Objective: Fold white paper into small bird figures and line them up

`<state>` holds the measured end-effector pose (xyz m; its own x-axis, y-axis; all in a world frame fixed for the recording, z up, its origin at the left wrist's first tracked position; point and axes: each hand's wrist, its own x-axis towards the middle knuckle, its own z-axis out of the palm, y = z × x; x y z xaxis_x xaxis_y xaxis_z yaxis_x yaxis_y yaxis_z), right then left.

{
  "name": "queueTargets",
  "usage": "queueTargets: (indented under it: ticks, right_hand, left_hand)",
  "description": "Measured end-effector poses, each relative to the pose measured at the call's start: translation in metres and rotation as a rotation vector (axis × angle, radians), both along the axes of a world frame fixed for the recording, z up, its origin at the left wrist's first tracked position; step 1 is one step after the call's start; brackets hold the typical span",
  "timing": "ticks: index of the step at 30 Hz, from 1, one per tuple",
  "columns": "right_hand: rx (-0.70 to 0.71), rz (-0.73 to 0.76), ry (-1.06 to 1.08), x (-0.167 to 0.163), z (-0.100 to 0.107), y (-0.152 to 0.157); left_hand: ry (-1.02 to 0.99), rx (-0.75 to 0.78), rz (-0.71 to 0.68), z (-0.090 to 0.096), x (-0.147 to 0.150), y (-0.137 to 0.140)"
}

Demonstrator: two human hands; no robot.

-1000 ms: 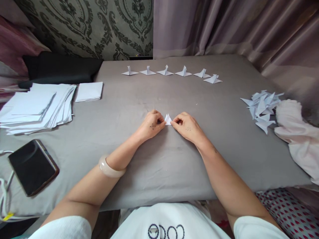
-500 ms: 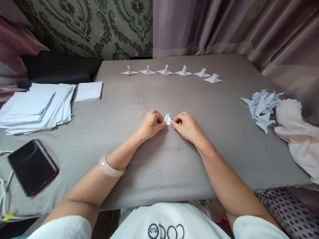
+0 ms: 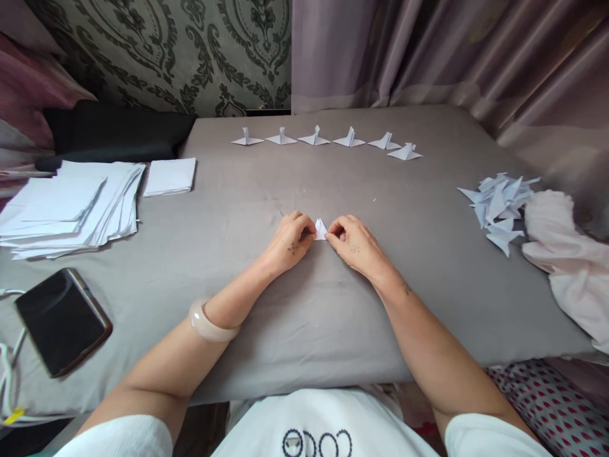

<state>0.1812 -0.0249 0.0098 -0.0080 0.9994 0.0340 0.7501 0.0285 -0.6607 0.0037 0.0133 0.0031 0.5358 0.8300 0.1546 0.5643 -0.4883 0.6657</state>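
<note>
A small folded white paper piece (image 3: pixel 320 230), triangular with pointed tips upward, is held between my two hands above the middle of the grey cloth. My left hand (image 3: pixel 292 238) pinches its left side between thumb and fingers. From the other side, my right hand (image 3: pixel 354 240) grips the right edge with thumb and forefinger. The fingertips cover both outer edges of the paper. Farther back, several folded paper cranes (image 3: pixel 314 137) stand in a row with wings spread.
At the right lies a heap of folded paper pieces (image 3: pixel 499 200) beside a pale pink cloth (image 3: pixel 559 247). On the left are a stack of white paper sheets (image 3: pixel 114 190), a smaller stack of paper squares (image 3: pixel 170 176), a dark tablet-like device (image 3: pixel 61 320) and a white cable (image 3: pixel 12 368).
Both hands stay at nearly the same spot on the folded paper. The paper's pointed tips look slightly closer together. Everything else lies as before.
</note>
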Motion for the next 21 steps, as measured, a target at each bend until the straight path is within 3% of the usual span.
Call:
queueTargets:
  ticks: [4,10,15,21]
  right_hand:
    - [0.046,0.089,-0.025,-0.003,0.001,-0.004]
    - [0.034,0.184,-0.211,-0.006,0.011,-0.011]
    - [0.023,0.257,-0.421,-0.01,0.022,-0.022]
    - [0.031,0.297,-0.569,-0.016,0.031,-0.03]
  left_hand:
    - [0.098,0.141,-0.055,0.001,0.002,-0.008]
    - [0.457,0.381,-0.202,0.015,0.007,-0.023]
    - [0.661,0.401,-0.249,0.026,0.013,-0.033]
    - [0.686,0.398,-0.28,0.028,0.012,-0.036]
